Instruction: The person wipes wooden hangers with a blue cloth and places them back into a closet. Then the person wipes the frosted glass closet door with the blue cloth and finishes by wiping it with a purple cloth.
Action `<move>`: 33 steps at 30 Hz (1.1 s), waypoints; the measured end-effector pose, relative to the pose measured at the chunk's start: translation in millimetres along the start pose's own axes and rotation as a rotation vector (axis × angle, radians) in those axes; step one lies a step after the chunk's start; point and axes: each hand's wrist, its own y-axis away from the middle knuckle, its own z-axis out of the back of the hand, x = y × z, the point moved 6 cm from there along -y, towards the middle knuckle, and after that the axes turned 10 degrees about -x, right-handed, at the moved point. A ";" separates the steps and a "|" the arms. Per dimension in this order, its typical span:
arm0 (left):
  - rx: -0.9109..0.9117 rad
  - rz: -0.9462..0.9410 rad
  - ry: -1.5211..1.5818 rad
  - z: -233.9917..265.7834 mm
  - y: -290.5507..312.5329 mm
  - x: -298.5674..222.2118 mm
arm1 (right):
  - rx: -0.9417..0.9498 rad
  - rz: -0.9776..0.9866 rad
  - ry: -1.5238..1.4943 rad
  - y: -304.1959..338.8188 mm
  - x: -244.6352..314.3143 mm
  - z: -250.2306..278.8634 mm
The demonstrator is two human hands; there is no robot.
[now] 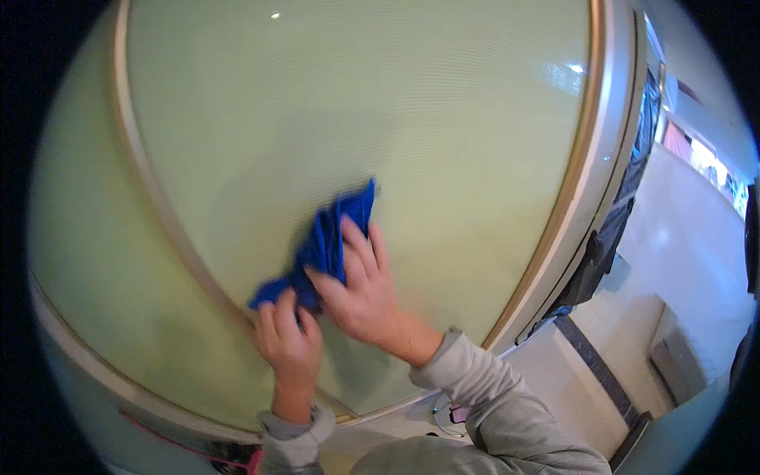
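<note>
A bunched blue cloth (323,242) lies against a pale green ribbed glass panel (443,158). My right hand (366,293) presses on the cloth, its fingers spread over the folds and the thumb pointing left. Below it, my left hand (288,336) has its fingers closed on the cloth's lower corner, close to the metal strip that divides the panels. Both forearms, in grey sleeves, reach up from the lower edge. Part of the cloth is hidden under the right hand.
Gold-coloured metal frames (564,198) border the glass at right and left. Beyond the right frame hangs dark plastic sheeting (606,245). A grey box-like block (677,352) stands on the light floor at right, near a dark floor strip (595,368).
</note>
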 end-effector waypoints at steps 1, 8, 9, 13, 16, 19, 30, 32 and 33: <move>0.063 0.016 0.002 -7.9 29.0 2.5 | 0.033 -0.038 -0.013 30.7 -2.4 4.7; 0.342 -0.085 0.127 -50.0 130.4 -34.7 | 0.201 -0.156 0.159 180.2 -29.3 48.3; 0.317 -0.094 0.116 -48.5 112.7 -40.5 | 0.156 -0.195 0.167 175.5 -34.9 44.4; 0.116 -0.160 0.125 -64.0 13.7 -83.4 | -0.050 -0.256 0.206 70.5 -82.7 69.2; -0.070 -0.214 0.117 -61.2 -54.5 -111.7 | -0.204 -0.231 0.225 -7.4 -103.5 83.0; -0.074 -0.225 0.133 -76.0 -58.0 -130.2 | -0.220 -0.170 0.241 -13.5 -118.7 96.1; 0.351 -0.214 0.135 -111.4 82.0 -125.8 | 0.049 -0.267 0.185 145.6 -132.5 114.0; 0.277 -0.244 0.071 -113.6 36.8 -136.2 | 0.024 -0.298 0.180 102.5 -148.6 117.9; 0.157 -0.280 0.094 -110.8 6.4 -147.4 | -0.044 -0.262 0.194 71.1 -154.8 124.8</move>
